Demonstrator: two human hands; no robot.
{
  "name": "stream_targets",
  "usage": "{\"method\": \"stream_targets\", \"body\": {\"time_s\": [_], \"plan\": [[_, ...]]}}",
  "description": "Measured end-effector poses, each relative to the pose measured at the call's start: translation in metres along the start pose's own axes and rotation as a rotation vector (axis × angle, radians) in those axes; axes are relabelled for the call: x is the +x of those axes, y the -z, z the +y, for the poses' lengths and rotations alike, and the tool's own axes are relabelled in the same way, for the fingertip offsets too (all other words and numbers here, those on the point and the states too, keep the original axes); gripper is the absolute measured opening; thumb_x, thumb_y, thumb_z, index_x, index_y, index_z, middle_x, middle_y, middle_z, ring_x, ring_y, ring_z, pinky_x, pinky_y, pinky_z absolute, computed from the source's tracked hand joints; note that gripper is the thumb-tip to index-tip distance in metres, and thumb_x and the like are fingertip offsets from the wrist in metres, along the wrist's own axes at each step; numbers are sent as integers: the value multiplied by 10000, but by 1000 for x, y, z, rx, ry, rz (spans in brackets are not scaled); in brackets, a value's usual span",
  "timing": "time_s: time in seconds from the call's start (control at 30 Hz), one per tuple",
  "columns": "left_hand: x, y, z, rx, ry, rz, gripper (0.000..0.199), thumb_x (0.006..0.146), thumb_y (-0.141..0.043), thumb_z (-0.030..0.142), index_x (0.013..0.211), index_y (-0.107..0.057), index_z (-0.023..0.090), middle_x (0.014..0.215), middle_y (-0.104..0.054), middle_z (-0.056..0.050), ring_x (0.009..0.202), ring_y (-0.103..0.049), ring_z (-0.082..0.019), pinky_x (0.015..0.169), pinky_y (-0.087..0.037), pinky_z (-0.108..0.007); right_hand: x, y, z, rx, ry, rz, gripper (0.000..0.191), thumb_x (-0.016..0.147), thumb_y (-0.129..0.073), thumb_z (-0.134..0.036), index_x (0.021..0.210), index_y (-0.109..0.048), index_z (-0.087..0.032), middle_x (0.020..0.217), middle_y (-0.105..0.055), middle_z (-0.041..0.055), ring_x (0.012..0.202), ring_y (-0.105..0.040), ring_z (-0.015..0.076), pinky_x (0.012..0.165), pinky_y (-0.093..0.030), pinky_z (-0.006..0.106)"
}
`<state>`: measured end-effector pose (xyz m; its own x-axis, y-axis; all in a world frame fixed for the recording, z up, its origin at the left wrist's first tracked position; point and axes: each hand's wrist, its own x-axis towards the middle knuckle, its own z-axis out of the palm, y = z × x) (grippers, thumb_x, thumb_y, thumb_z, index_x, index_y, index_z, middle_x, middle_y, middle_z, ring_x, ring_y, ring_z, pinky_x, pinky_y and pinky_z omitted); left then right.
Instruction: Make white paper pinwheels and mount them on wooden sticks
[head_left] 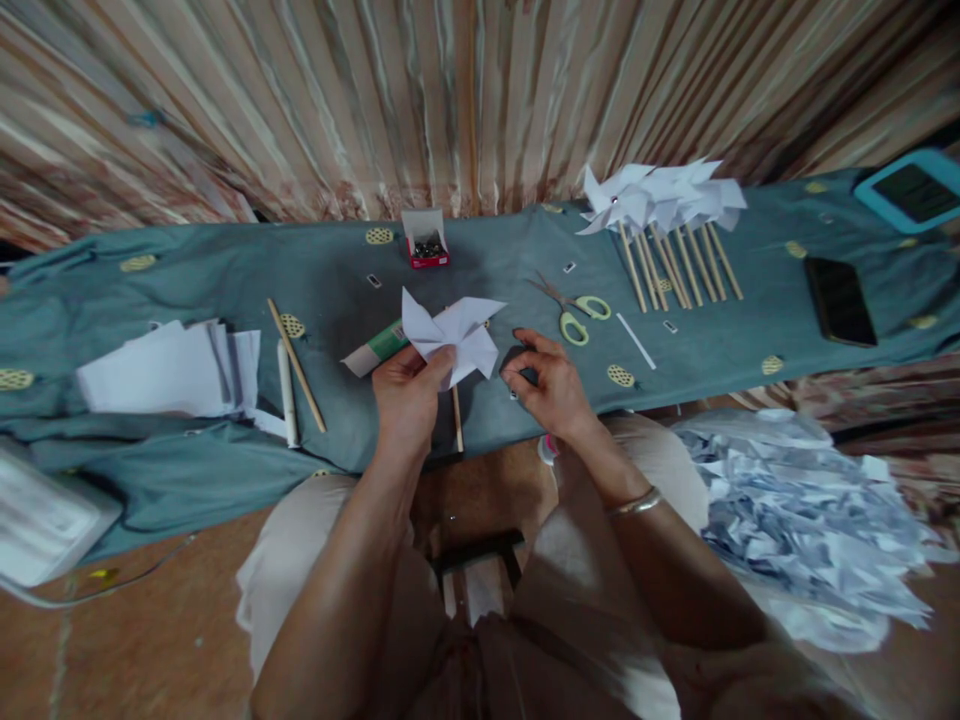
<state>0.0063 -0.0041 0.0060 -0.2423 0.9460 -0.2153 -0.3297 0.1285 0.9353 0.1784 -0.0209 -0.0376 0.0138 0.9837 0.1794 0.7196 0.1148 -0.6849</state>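
My left hand (411, 395) pinches a white paper pinwheel (466, 335) by its lower left part, thumb on top. A wooden stick (457, 420) shows below the pinwheel. Right of it, apart from the paper, my right hand (546, 383) is raised with thumb and a finger curled towards each other; whether something small is between them cannot be made out. A green and white tube or box (385, 345) lies behind my left hand. Beyond the pinwheel stands an open red box (428, 255) of small metal pins. Scissors with green handles (574, 315) lie to the right.
Finished pinwheels (660, 200) on sticks lie at the back right, near a dark phone (840, 300) and a blue-framed device (911, 190). White paper sheets (169, 370), a stick (296, 365) and a white rod (287, 395) lie left. A bag of paper pieces (810, 520) sits lower right.
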Motion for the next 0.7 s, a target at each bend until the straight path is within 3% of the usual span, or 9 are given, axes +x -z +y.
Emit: {"method": "stream_targets", "body": {"time_s": [0.3,0.7], "plan": [[0,2,-2,30,12,10,158,562,-792,265,702,-761,198,785,-771,-18,746,-684,-188,731,-542,-302,-5,3,9,59,-24,-7,116,760,-628,-167,782,-728,-221,1436,-543,82,1353,-500,299,1128,-389,532],[0,1,-1,20,15,-5,150,569,-791,241,708,-762,193,774,-767,-15,734,-681,-181,733,-543,-303,-6,11,13,13,-50,27,80,761,-659,-192,797,-721,-226,1408,-552,84,1340,-505,294,1117,-395,509]]}}
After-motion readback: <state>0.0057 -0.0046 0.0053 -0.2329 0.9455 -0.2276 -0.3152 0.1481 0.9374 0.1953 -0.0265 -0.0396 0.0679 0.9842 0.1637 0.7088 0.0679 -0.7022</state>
